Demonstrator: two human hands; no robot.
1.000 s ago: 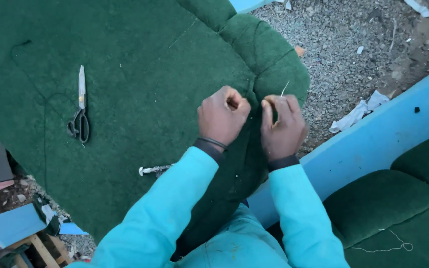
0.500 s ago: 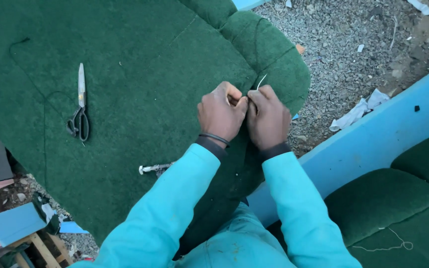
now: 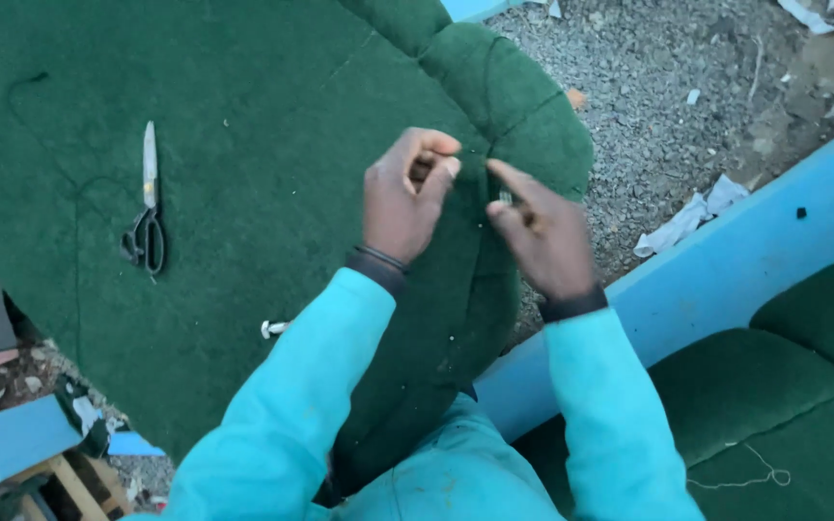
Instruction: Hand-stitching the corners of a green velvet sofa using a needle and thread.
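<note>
Presently both hands work at the padded edge of a green fabric cover [image 3: 243,193], which spreads wide to the left of them. Left hand [image 3: 403,198]: fingers curled in, thumb and forefinger tips pinched together on the fabric just left of a seam fold. Whether a thread or needle sits in that pinch cannot be told; the view is too soft there. Right hand [image 3: 542,232]: forefinger stretched out toward the left hand, thumb under it, with a small pale metallic thing, possibly a needle [image 3: 505,198], nipped between them. The two hands are near each other but apart, the seam fold lying between them.

Both arms wear bright turquoise sleeves [image 3: 291,405] with dark cuffs at the wrists.

Scissors [image 3: 145,220] lie flat on the cover, well to the left of the left hand, blades pointing away from the person, dark handles nearer. A small white object [image 3: 272,328] rests on the cover below the left wrist.

Beyond the right hand: grey gravel ground [image 3: 678,87] with white scraps [image 3: 687,217]. Below and right of the right forearm: a blue frame edge [image 3: 726,280] and another green cushion [image 3: 803,386].
</note>
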